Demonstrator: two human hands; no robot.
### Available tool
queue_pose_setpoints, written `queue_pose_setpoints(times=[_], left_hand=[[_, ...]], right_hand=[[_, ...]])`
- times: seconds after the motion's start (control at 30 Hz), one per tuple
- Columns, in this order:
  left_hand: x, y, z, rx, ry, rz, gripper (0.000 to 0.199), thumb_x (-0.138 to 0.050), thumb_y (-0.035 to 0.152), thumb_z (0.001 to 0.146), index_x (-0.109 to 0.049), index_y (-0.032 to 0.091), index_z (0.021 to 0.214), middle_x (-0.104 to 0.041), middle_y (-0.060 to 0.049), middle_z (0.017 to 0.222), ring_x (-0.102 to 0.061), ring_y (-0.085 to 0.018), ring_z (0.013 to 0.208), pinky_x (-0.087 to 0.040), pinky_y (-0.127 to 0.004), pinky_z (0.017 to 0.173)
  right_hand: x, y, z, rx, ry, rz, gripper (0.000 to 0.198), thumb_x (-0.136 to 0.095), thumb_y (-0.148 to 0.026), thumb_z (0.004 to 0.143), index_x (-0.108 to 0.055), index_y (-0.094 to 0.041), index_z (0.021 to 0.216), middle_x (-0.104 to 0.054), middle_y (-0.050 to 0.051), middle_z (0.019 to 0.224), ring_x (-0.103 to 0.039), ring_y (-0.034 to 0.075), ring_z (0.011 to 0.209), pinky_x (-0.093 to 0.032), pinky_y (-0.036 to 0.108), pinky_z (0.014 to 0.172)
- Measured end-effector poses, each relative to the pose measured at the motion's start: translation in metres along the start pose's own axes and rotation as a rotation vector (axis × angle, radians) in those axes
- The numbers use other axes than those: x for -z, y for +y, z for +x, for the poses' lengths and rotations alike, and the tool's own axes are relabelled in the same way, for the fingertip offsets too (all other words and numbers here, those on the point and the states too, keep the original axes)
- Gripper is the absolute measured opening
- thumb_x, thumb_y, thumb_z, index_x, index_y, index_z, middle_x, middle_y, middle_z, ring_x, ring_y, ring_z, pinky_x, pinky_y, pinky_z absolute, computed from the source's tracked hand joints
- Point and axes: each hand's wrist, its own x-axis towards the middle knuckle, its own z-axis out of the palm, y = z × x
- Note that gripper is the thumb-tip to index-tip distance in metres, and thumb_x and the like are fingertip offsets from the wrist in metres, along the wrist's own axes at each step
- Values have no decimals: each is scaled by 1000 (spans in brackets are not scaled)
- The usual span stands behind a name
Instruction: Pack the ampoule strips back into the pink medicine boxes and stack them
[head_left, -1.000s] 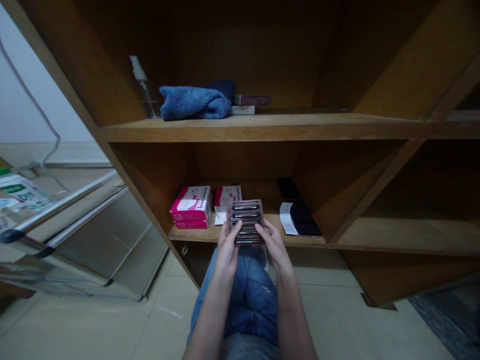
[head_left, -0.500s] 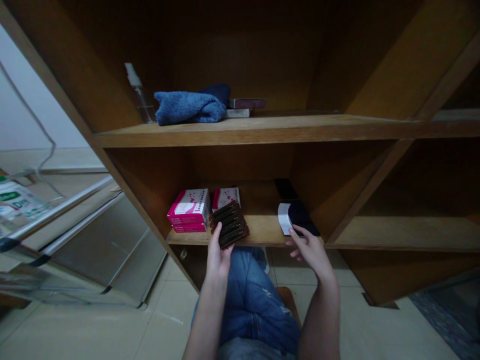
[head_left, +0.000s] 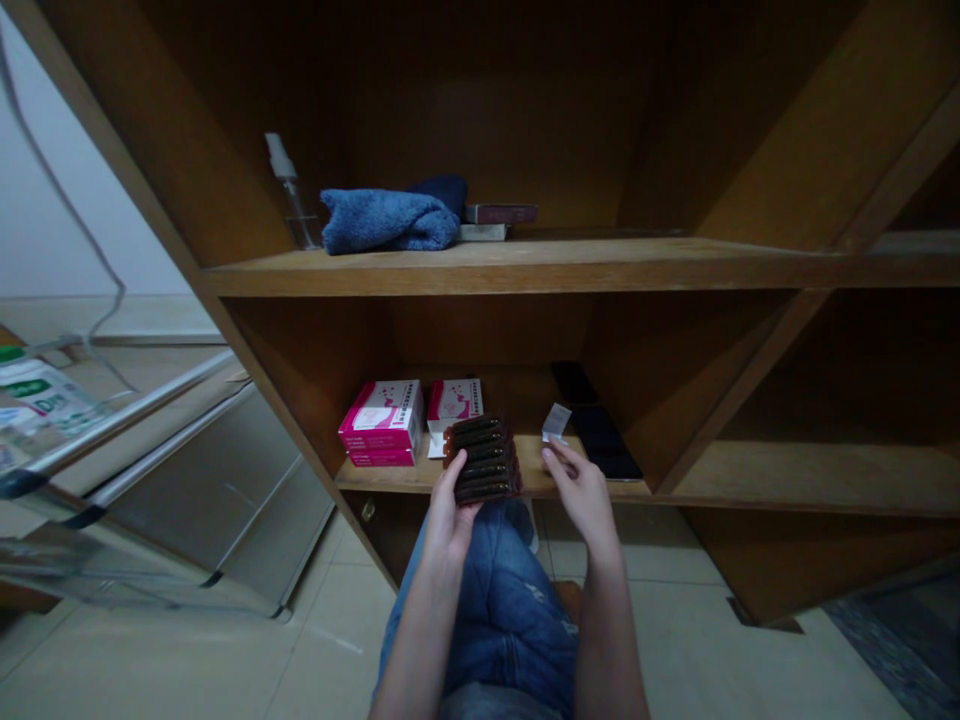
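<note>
My left hand grips a brown plastic pack of ampoules, thumb on top, just above the shelf's front edge. In my right hand, thumb and fingers pinch a small white folded leaflet, held upright over the lower shelf. Behind the ampoules stands a pink-and-white box, with a white flap or paper showing at its front. To its left lie stacked pink-and-white boxes.
Two flat black objects lie on the shelf's right side. Above, the upper shelf carries a spray bottle, a blue towel and small flat boxes. A metal-edged rack stands at left.
My right hand has moved left and lifted the white leaflet off the black object, where it lay against it. The ampoule pack has shifted slightly right and turned more level.
</note>
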Motion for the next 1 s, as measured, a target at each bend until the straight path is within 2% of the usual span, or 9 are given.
queue_pose_setpoints(times=[0.1,0.27,0.4,0.5,0.57,0.67,0.77,0.87,1.0], left_hand=[[0,-1,-1,64,-37,20,20,-58,19,79,-65,9,95,-71,-11,85,-68,-19,73,-57,-30,64],[0,-2,-3,116,-71,49,18,-58,19,79,-65,8,93,-71,-10,83,-67,-18,70,-56,-29,62],[0,-1,-5,137,-94,56,16,-58,18,79,-64,9,91,-70,-9,83,-67,-19,72,-56,-32,68],[0,-1,-5,138,-87,66,16,-60,18,77,-64,10,91,-70,-9,83,-67,-20,77,-55,-33,72],[0,-1,-4,138,-84,71,17,-62,19,76,-65,11,90,-70,-9,84,-67,-20,79,-55,-32,73],[0,-1,-3,133,-98,75,17,-62,19,76,-65,11,90,-71,-8,84,-67,-20,78,-55,-32,72],[0,-1,-3,129,-103,75,17,-61,22,77,-65,12,90,-71,-8,84,-68,-20,78,-55,-32,72],[0,-1,-4,123,-98,84,19,-63,24,76,-66,11,89,-71,-8,85,-67,-21,82,-54,-31,75],[2,-3,-3,115,-132,110,24,-67,25,72,-67,12,92,-72,-8,87,-67,-20,83,-52,-28,77]], right_hand=[[-14,-13,-5,135,86,45,38,-59,-42,77,-68,-15,102,-68,13,105,-65,26,90,-52,35,75],[-31,-15,-9,200,190,138,25,-59,-34,76,-70,-14,86,-70,10,90,-65,21,75,-54,32,66],[-41,-10,-8,132,223,300,19,-62,-29,71,-65,-15,83,-67,7,82,-63,16,63,-51,27,57],[-45,-8,-5,100,224,441,44,-63,-22,67,-55,-18,110,-64,1,75,-60,13,60,-47,22,52],[-48,-6,-3,96,188,495,55,-63,-18,65,-50,-20,118,-63,-1,72,-60,13,63,-47,23,56],[-51,0,2,74,140,551,38,-63,-17,61,-60,-17,99,-66,2,77,-61,15,69,-49,27,65],[-55,6,4,51,151,616,22,-62,-17,60,-62,-17,82,-66,3,80,-61,16,74,-48,29,70],[-58,9,4,2,127,690,17,-65,-21,63,-62,-18,80,-66,1,77,-61,15,72,-48,27,68],[-62,12,1,-72,59,777,26,-67,-28,67,-62,-19,91,-69,2,82,-63,17,73,-50,29,67]])
